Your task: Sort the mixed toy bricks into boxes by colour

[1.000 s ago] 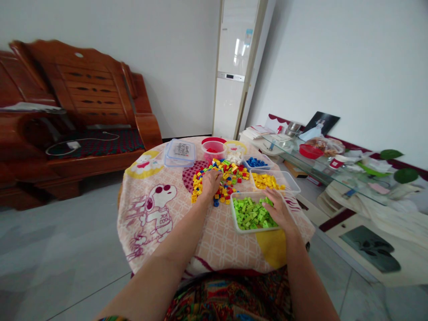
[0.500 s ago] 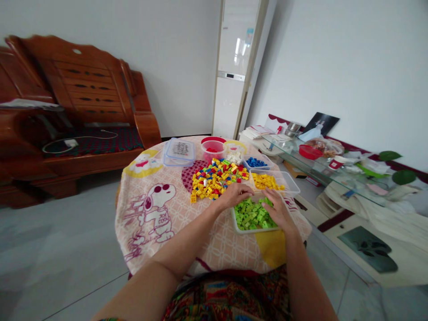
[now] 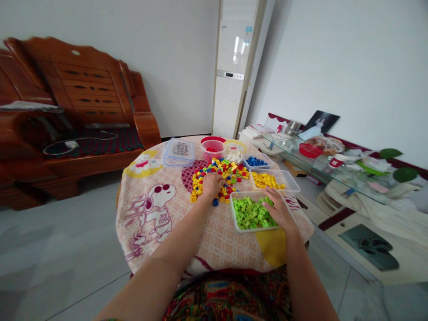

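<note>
My left hand point(image 3: 211, 184) rests on the mixed pile of toy building bricks point(image 3: 224, 168), its fingers curled together among yellow, red and blue pieces; what they hold, if anything, is hidden. Bright green bricks point(image 3: 251, 213) fill a shallow clear plastic box point(image 3: 234, 228) close to me. Over that box's right side lies my right hand point(image 3: 278, 207), with fingers spread and apart and nothing visibly gripped. Yellow bricks point(image 3: 266, 180) sit in another clear box point(image 3: 293, 182) just behind it.
Farther back are blue bricks point(image 3: 256, 161) in a box, white bricks point(image 3: 234, 156), and a round tub point(image 3: 214, 147) with red pieces. Stacked lids point(image 3: 179, 150) lie at the back left. A cluttered glass shelf point(image 3: 327, 171) stands right; a wooden sofa point(image 3: 90, 89) stands left.
My left hand has moved left from above the green bricks to the mixed pile. My right hand stays at the green box, almost unchanged.
</note>
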`<action>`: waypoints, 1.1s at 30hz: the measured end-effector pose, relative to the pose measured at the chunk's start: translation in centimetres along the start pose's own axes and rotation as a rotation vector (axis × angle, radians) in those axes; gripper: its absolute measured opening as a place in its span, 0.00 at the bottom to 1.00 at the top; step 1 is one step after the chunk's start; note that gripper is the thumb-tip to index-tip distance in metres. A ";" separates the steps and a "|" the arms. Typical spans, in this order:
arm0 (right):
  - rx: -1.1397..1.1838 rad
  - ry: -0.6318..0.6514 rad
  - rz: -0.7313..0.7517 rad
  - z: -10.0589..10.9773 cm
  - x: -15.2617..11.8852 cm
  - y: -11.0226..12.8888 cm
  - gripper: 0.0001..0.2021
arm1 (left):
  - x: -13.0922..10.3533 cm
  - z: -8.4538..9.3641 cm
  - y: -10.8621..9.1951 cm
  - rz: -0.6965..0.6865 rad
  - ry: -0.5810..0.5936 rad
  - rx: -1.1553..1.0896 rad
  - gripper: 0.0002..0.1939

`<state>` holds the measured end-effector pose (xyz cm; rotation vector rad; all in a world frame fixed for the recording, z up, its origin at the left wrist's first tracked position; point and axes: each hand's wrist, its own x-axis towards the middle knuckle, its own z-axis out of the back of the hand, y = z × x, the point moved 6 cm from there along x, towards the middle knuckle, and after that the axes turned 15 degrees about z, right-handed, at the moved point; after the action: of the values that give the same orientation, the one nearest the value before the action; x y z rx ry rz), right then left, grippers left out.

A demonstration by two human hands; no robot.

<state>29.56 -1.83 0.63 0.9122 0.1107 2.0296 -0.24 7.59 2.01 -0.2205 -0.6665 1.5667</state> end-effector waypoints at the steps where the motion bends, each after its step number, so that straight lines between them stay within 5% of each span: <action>1: -0.001 0.001 0.001 0.0 0.0 0.0 0.25 | 0.0 -0.1 0.1 0.009 -0.003 0.034 0.12; 8: -0.001 -0.017 0.003 -0.2 -0.1 -0.3 0.26 | 0.3 -0.7 -0.3 0.064 -0.032 0.194 0.10; 17: 0.011 0.008 -0.001 -0.1 -0.1 -0.5 0.25 | 0.6 -0.9 -0.1 0.157 -0.083 0.139 0.08; 24: -0.005 -0.003 -0.007 -0.2 -0.2 -0.4 0.25 | -0.6 0.7 -1.3 -0.003 -0.086 -0.151 0.08; 33: -0.015 0.004 0.001 -0.2 -0.2 -0.2 0.26 | -4.4 -0.4 -7.4 -0.495 0.233 -0.461 0.06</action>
<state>29.66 -1.79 0.29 0.8990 0.0968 2.0304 6.75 3.32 4.51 -0.5295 -0.8184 0.8845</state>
